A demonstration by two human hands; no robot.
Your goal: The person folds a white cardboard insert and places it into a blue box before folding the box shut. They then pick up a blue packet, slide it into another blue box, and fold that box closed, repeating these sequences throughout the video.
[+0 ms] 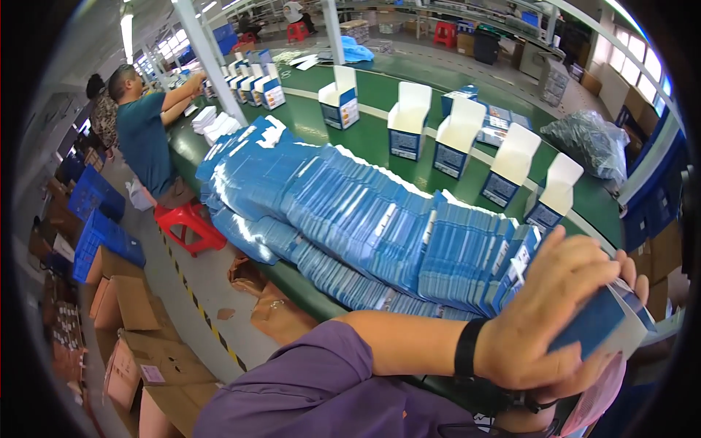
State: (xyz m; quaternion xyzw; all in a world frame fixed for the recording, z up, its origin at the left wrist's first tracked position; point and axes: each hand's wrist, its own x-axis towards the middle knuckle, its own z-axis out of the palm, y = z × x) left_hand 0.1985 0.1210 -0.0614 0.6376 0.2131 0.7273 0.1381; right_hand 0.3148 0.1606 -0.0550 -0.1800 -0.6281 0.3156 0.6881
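My left hand [544, 314], with a black band at the wrist, is closed around a small blue-and-white carton [595, 321] at the lower right. Below it, my right hand [580, 376] is at the carton's underside, mostly covered by the left hand and the box. Its grip is hard to make out. Long rows of flat, folded blue cartons [358, 212] lie on the bench just left of my hands. Beyond them, several erected cartons [453, 139] stand upright with their white lids raised.
The green bench [299, 128] runs away to the far left, where a co-worker [142, 124] sits on a red stool [190, 226]. A grey plastic bag [588, 142] lies at the right. Brown boxes [168, 365] and blue crates [106, 244] stand on the floor at left.
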